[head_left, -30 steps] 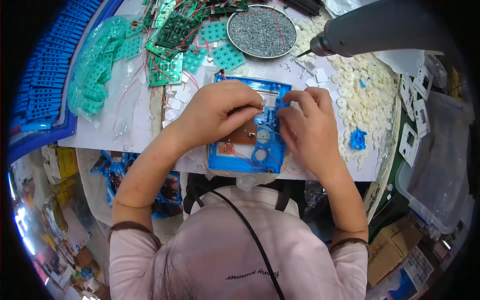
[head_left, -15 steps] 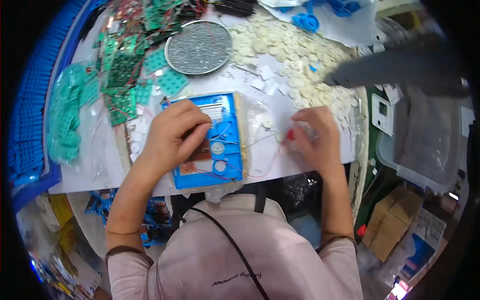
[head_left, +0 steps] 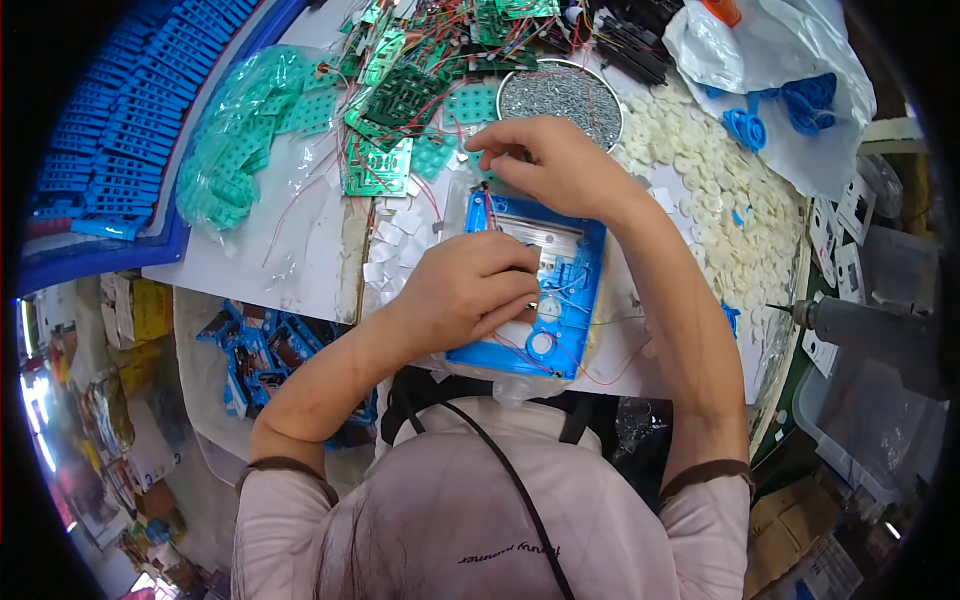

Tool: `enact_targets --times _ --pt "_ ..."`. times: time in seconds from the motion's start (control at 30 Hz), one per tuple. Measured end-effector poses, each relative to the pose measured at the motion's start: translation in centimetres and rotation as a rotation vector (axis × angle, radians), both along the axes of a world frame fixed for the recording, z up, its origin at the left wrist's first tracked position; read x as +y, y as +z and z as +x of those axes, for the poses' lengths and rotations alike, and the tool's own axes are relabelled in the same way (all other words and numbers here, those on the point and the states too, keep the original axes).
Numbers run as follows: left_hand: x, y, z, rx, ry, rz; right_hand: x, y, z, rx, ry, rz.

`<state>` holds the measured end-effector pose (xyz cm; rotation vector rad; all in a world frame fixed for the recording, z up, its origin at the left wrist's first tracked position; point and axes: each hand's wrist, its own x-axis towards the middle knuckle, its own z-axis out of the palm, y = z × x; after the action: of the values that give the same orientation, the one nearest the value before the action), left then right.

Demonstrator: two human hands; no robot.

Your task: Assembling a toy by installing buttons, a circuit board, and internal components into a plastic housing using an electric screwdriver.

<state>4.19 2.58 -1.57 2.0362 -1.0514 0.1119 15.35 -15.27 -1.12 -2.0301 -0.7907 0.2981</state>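
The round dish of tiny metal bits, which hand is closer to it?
Right. The right hand is by the near edge of the dish; the left hand is farther off, over the blue case.

The blue casing [head_left: 590, 245] looked like smooth, slightly glossy plastic, the heaped screws [head_left: 562, 95] dull-shining metal, the cream discs [head_left: 735, 262] matt plastic, the clear bag [head_left: 215, 185] crinkled, shiny film, the surface [head_left: 310, 245] smooth, and the shirt [head_left: 450, 490] soft, matt cloth.
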Motion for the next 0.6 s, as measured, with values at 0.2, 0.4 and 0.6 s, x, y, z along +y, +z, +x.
enact_targets --times 0.2,0.4,0.6 --pt "-0.8 -0.4 0.3 -0.063 0.200 -0.172 -1.6 2.2 -4.0 -0.282 -0.164 0.060" --pt "0.9 1.2 3.3 0.177 0.374 -0.221 -3.4 4.1 -9.6 0.152 -0.320 0.080" --pt "1.6 1.4 6.3 0.159 0.508 0.280 -2.9 3.1 -9.5 -0.268 -0.409 -0.132"
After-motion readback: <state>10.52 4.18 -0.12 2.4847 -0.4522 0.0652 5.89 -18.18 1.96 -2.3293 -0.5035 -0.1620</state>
